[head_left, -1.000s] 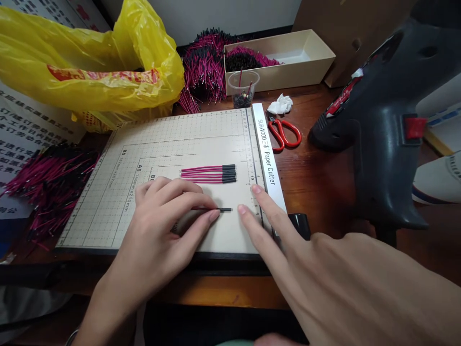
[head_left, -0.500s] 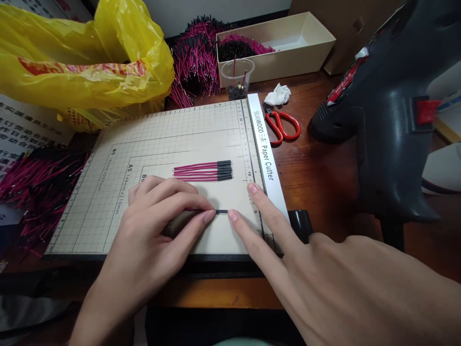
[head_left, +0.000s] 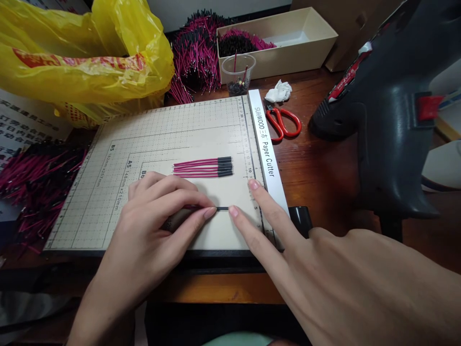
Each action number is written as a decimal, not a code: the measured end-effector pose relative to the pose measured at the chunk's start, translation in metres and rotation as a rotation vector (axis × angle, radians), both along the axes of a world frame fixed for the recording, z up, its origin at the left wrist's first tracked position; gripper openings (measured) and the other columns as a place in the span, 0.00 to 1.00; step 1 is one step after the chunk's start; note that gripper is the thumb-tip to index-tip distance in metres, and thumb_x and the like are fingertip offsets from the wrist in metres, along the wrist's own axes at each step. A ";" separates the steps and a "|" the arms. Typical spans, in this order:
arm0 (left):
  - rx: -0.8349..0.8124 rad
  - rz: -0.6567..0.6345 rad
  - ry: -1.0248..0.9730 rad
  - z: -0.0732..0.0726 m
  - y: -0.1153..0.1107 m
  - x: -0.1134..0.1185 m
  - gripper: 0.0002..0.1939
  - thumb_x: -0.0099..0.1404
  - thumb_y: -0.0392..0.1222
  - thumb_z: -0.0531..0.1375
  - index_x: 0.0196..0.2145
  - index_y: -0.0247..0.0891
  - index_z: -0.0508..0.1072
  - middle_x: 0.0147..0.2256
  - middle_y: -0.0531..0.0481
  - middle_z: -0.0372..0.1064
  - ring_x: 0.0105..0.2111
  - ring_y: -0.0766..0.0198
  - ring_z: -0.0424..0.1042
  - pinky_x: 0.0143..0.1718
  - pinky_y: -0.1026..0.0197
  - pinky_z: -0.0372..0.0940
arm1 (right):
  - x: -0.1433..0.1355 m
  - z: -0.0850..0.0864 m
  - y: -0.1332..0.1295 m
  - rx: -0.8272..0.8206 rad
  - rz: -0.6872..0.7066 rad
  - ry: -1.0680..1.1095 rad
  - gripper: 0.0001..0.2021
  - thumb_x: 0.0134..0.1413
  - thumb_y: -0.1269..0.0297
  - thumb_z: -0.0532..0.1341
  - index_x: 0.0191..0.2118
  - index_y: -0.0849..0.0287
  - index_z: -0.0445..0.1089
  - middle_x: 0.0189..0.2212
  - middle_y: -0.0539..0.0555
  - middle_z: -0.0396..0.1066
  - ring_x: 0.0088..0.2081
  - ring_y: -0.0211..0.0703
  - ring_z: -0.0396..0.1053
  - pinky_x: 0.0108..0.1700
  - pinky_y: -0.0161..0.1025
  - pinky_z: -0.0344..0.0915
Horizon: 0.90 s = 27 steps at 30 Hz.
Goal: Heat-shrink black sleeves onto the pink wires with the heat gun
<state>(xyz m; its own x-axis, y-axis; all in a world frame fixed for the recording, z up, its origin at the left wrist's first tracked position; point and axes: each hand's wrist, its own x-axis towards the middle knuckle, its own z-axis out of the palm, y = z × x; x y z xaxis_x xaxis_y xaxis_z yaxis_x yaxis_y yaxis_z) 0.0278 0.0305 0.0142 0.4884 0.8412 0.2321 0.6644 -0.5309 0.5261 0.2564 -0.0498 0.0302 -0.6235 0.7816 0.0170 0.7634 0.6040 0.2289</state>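
Observation:
Between thumb and fingertips, my left hand (head_left: 162, 211) pinches a short wire with a black sleeve (head_left: 223, 208), low over the board of a paper cutter (head_left: 201, 137). Most of that wire is hidden under the fingers. The index fingertip of my right hand (head_left: 306, 254) rests at the sleeve's right end; another finger is stretched out to the board's printed scale. My right thumb is out of sight. Just beyond my left fingers, several magenta wires with black sleeves (head_left: 203, 167) lie side by side on the board, sleeves to the right.
Behind the board are a heap of magenta wires (head_left: 198, 57), a clear cup (head_left: 238, 74) and a cardboard box (head_left: 288, 62). Red-handled scissors (head_left: 284, 125) and crumpled tissue (head_left: 278, 92) lie to the right, near a black heat gun (head_left: 392, 110). A yellow bag (head_left: 86, 81) stands back left.
The view has shifted slightly, so the board and things behind appear a little higher. Both hands hold nearly the same pose at the sleeved wire.

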 end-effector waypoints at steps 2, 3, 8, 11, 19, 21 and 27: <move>0.004 0.000 0.009 0.000 0.000 -0.001 0.07 0.74 0.42 0.63 0.38 0.50 0.80 0.36 0.54 0.78 0.41 0.55 0.72 0.46 0.48 0.62 | 0.000 0.008 0.002 -0.058 0.012 -0.062 0.55 0.58 0.26 0.56 0.77 0.68 0.55 0.66 0.86 0.56 0.15 0.37 0.57 0.19 0.40 0.46; 0.009 -0.003 0.009 -0.001 0.000 -0.001 0.06 0.74 0.42 0.63 0.38 0.50 0.80 0.36 0.55 0.78 0.41 0.55 0.72 0.46 0.48 0.62 | -0.001 0.011 0.003 -0.072 0.016 -0.085 0.55 0.58 0.26 0.56 0.77 0.67 0.55 0.66 0.86 0.56 0.15 0.37 0.58 0.19 0.40 0.48; 0.025 -0.014 -0.005 -0.003 -0.001 -0.002 0.06 0.74 0.42 0.64 0.38 0.51 0.80 0.37 0.56 0.78 0.42 0.55 0.72 0.47 0.49 0.63 | -0.002 0.016 0.004 -0.063 0.017 -0.110 0.58 0.57 0.23 0.55 0.77 0.69 0.55 0.67 0.87 0.55 0.15 0.38 0.60 0.18 0.42 0.52; 0.023 -0.026 -0.013 -0.003 -0.001 -0.002 0.06 0.75 0.41 0.64 0.39 0.51 0.80 0.38 0.57 0.79 0.42 0.57 0.72 0.47 0.50 0.63 | -0.004 0.012 0.003 -0.080 -0.019 -0.102 0.58 0.55 0.21 0.55 0.77 0.66 0.55 0.68 0.85 0.55 0.15 0.37 0.60 0.18 0.42 0.53; 0.027 -0.039 -0.006 -0.002 -0.001 -0.004 0.06 0.75 0.40 0.64 0.39 0.50 0.80 0.38 0.57 0.79 0.42 0.58 0.73 0.47 0.51 0.63 | 0.001 -0.006 -0.002 -0.009 -0.018 0.051 0.50 0.62 0.31 0.56 0.76 0.67 0.57 0.67 0.82 0.61 0.15 0.35 0.54 0.19 0.43 0.44; 0.021 -0.035 -0.013 -0.002 -0.001 -0.003 0.06 0.74 0.41 0.64 0.39 0.50 0.79 0.37 0.57 0.78 0.41 0.57 0.72 0.47 0.50 0.63 | 0.001 -0.003 -0.003 -0.025 -0.023 0.039 0.47 0.63 0.38 0.59 0.76 0.67 0.58 0.67 0.81 0.63 0.16 0.36 0.56 0.20 0.42 0.45; -0.029 -0.017 -0.009 0.003 -0.002 0.001 0.06 0.73 0.41 0.64 0.37 0.50 0.80 0.35 0.56 0.78 0.41 0.56 0.73 0.47 0.49 0.62 | -0.004 0.009 -0.003 -0.117 -0.093 -0.010 0.41 0.61 0.54 0.62 0.77 0.62 0.57 0.68 0.73 0.64 0.20 0.36 0.60 0.21 0.40 0.47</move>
<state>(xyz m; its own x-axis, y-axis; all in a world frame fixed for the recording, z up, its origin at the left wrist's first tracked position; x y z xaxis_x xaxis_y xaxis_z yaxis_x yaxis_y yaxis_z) 0.0285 0.0283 0.0176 0.5004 0.8394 0.2121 0.6504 -0.5261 0.5479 0.2525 -0.0532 0.0388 -0.5483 0.8321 -0.0835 0.8151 0.5541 0.1691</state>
